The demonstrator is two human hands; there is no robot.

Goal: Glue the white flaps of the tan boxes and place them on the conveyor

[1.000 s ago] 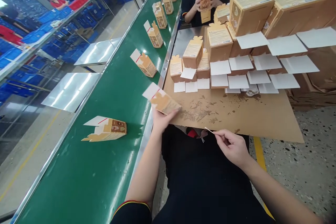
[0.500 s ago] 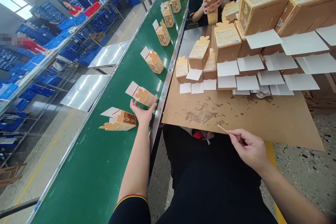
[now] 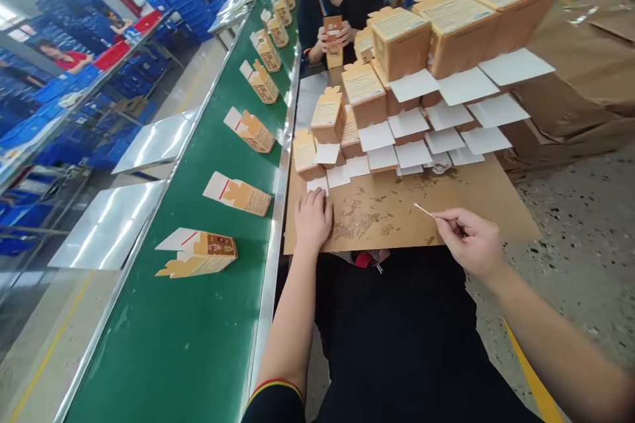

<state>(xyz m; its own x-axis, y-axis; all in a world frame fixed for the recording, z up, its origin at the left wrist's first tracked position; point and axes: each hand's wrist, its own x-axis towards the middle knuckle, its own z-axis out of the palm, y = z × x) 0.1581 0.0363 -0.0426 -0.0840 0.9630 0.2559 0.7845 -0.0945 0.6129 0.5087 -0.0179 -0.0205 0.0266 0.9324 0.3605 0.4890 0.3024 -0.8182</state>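
My right hand pinches a thin cotton swab, its white tip pointing left above the cardboard sheet. My left hand is over the sheet's left side, fingers stretched forward. Its fingertips reach the white flap of the nearest carton in the stack; whether they touch it I cannot tell. Other brown cartons are piled behind, white flaps hanging toward me. On the green conveyor belt stand an open carton and another carton, their flaps raised.
A metal rail divides the belt from the sheet. Brown flakes or stains lie on the sheet, with a clear ring-shaped item by the stack. Across from me a co-worker holds a carton. Brown wrapped material is at the right.
My left hand has left the carton on the belt and moved right to the stack's front. The view has turned right. My right hand still holds the swab.
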